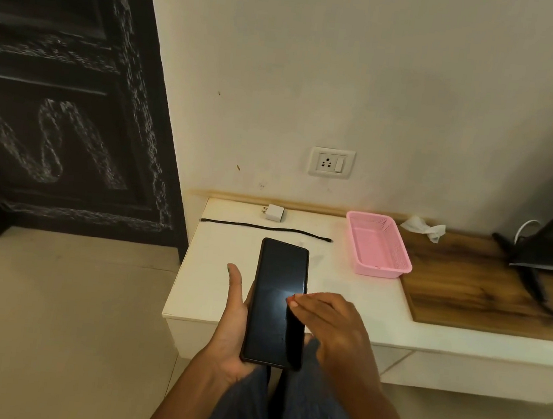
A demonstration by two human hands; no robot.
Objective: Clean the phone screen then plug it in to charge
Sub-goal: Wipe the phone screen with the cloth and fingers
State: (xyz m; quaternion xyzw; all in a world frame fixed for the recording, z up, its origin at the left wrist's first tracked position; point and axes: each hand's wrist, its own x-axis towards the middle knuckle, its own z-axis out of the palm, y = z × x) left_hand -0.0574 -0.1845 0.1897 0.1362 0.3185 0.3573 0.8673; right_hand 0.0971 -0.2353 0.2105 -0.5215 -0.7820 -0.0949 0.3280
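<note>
The left hand (232, 325) cradles a black phone (278, 304) from beneath, palm up, thumb stretched along the phone's left edge and fingers wrapped under it. The phone is held above the front edge of the white counter (219, 271), screen up and dark, with only a soft glare on the glass; no logo or writing can be read on it. The right hand (333, 333) lies over the phone's right edge, its fingertips (293, 301) pressed together and touching the screen; it grips nothing.

Near the counter's back edge lies a white charger adapter (274, 213), and just in front of it a black cable (266, 228) stretched straight, parallel to that edge. A pink basket (397, 254) stands to the right, beside a crumpled white tissue (424, 227). On the wall above, a white socket (331, 162) carries a switch; no marking is legible.
</note>
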